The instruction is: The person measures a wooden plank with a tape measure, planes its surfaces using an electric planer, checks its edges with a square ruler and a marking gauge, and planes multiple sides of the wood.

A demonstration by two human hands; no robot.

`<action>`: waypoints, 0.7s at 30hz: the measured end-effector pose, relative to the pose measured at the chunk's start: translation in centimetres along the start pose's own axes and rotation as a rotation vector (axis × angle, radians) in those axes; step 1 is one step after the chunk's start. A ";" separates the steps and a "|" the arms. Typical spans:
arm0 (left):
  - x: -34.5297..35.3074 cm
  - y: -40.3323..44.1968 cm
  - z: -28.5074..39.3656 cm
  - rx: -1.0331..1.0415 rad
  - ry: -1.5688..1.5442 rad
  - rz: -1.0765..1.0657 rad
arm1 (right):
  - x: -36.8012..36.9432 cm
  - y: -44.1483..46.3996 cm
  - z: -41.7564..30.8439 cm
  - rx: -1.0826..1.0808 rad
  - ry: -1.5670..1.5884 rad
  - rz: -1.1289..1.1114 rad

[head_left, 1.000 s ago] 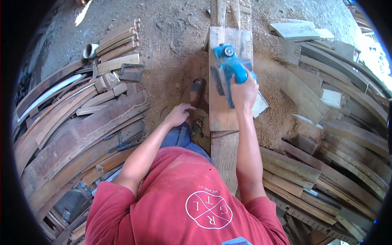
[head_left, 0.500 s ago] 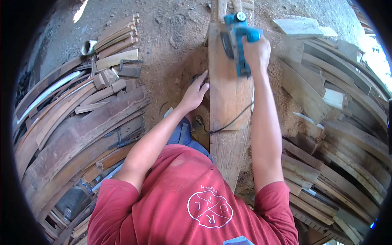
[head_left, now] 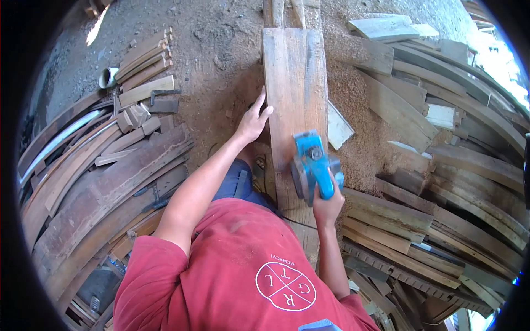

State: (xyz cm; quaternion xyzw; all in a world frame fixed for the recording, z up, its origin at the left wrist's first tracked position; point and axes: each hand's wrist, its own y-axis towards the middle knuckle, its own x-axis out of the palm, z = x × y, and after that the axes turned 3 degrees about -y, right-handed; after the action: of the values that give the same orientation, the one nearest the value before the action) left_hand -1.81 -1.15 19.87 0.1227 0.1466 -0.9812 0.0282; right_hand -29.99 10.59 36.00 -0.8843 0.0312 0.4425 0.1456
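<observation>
Right hand [head_left: 328, 208] gripping blue planer [head_left: 317, 166] just ahead, left hand [head_left: 254, 122] spread beside wooden board [head_left: 295, 83]

A single camera, worn on the person's head, looks steeply down and forward. The red shirt [head_left: 232, 248] is nearest, filling the bottom middle, and from it the arms [head_left: 201, 174] reach away to the left hand [head_left: 254, 119] and the right hand [head_left: 328, 205]. The plank [head_left: 298, 83] runs up the view, its far end near the top edge beside bare ground [head_left: 215, 49]. The lens is wide: stacked wood [head_left: 113, 187] at both sides looks bowed, and dark rounding hides the corners.
</observation>
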 end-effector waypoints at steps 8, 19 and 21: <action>-0.8 -0.1 0.8 -0.136 0.040 -0.063 | 5.6 20.1 -12.7 -0.224 -0.072 0.136; -0.6 -0.3 0.6 -0.056 0.065 -0.025 | 7.1 35.6 -20.3 -0.132 -0.060 0.172; -0.7 -0.2 0.9 -0.068 0.025 -0.037 | 6.6 34.1 -18.6 -0.172 -0.099 0.146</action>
State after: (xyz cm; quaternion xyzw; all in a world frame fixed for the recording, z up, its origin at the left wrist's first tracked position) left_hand -1.39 -1.21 20.96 0.1311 0.1822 -0.9744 0.0122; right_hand -17.92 -26.80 33.49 -0.8659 0.0505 0.4962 0.0381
